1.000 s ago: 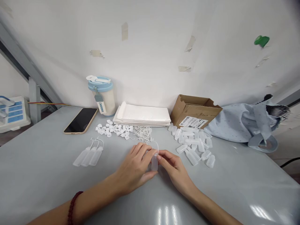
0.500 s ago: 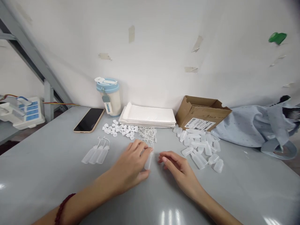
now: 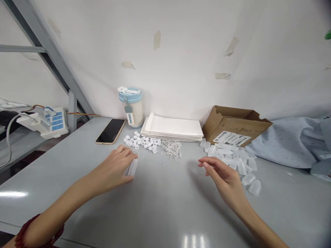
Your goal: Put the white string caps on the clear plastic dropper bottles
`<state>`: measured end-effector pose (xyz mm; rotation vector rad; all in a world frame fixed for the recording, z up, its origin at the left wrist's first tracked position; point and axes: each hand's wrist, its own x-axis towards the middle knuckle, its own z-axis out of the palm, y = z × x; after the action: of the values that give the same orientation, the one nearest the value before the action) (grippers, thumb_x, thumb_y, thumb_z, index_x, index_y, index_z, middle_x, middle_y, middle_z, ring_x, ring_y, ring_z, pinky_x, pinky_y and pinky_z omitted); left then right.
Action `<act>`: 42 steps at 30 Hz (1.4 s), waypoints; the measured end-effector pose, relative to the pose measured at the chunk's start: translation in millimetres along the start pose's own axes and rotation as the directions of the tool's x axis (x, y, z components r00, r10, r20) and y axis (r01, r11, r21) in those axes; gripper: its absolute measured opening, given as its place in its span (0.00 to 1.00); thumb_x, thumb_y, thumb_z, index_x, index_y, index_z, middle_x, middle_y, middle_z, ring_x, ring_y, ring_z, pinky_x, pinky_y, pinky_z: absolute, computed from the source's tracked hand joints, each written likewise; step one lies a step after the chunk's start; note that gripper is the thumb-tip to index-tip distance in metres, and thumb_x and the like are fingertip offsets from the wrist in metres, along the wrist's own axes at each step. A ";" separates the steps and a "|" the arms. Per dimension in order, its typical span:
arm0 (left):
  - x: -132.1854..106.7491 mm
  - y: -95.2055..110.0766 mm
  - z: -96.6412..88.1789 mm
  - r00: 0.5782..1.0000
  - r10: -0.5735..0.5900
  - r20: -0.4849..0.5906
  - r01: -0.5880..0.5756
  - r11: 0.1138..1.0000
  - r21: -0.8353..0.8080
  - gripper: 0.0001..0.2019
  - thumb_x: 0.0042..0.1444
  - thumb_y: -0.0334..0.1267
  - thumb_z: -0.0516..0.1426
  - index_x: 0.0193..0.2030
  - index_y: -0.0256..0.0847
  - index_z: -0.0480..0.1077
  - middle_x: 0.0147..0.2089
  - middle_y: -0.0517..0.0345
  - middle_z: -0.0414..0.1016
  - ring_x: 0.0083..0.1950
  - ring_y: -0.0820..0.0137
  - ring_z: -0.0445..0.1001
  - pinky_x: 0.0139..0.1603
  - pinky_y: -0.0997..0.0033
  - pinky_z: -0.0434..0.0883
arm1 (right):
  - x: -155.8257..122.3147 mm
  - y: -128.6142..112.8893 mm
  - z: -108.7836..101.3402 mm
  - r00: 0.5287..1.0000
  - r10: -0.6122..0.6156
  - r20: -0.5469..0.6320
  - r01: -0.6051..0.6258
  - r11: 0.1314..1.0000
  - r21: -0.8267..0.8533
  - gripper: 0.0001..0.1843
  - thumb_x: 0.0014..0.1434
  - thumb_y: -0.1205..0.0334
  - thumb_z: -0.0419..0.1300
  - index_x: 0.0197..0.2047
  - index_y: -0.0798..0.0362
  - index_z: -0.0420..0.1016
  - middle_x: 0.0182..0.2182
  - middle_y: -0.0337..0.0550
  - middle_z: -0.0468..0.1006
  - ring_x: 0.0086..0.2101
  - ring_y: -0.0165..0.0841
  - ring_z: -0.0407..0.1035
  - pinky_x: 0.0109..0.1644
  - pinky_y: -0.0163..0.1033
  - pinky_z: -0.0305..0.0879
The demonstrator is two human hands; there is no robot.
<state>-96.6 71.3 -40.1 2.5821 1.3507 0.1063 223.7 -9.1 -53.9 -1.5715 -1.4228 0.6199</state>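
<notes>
My left hand (image 3: 120,167) is at the left of the table, with thumb and fingers at the two ends of a small translucent plastic bottle (image 3: 132,167). A white cord loop shows at the bottle's top. The other corded bottles on that side are mostly hidden behind this hand. On the right, my right hand (image 3: 219,172) hovers above the table with loosely curved fingers, and I see nothing held in it. It is nearest to a pile of translucent plastic pieces (image 3: 241,163). Between the hands lie a tangle of white cords (image 3: 172,148) and small white caps (image 3: 144,142).
A stack of white envelopes (image 3: 173,127) lies by the wall, between a blue-lidded cup (image 3: 136,112) and an open cardboard box (image 3: 232,129). A phone (image 3: 110,131) lies at the left. Pale blue cloth (image 3: 292,143) is at the right, a power strip (image 3: 57,124) beyond the left edge.
My left hand has moved left with the bottle, away from the cords to the corded bottles. My right hand has shifted right, closer to the pile. The view has turned slightly left.
</notes>
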 end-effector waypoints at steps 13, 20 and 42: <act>6.4 -4.7 -5.9 0.998 -0.010 0.066 0.006 0.998 0.055 0.19 0.44 0.35 0.59 0.46 0.38 0.71 0.46 0.49 0.68 0.53 0.55 0.62 0.50 0.59 0.65 | 2.7 5.9 -3.2 0.999 -0.001 -0.041 0.000 0.999 -0.041 0.14 0.59 0.49 0.55 0.38 0.47 0.77 0.41 0.44 0.77 0.38 0.38 0.72 0.38 0.41 0.67; 5.4 -6.5 -6.6 0.994 -0.029 0.102 0.021 0.997 0.077 0.20 0.44 0.35 0.58 0.47 0.38 0.71 0.47 0.48 0.67 0.52 0.55 0.62 0.49 0.59 0.64 | 3.4 5.6 -3.8 0.999 -0.004 -0.047 0.003 0.999 -0.038 0.14 0.59 0.49 0.55 0.39 0.48 0.76 0.42 0.44 0.77 0.39 0.38 0.72 0.37 0.41 0.67; 2.6 -11.1 -7.0 0.997 -0.018 0.074 0.016 0.999 0.032 0.20 0.45 0.38 0.59 0.47 0.40 0.71 0.47 0.48 0.68 0.52 0.54 0.63 0.48 0.59 0.65 | 6.0 5.8 -11.0 0.996 -0.036 -0.087 0.027 0.994 -0.107 0.13 0.59 0.50 0.56 0.39 0.48 0.76 0.41 0.45 0.78 0.38 0.39 0.72 0.39 0.43 0.69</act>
<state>-105.2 80.7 -35.9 2.5723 1.3582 -0.0138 237.1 -6.1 -52.5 -1.6353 -1.4309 0.4562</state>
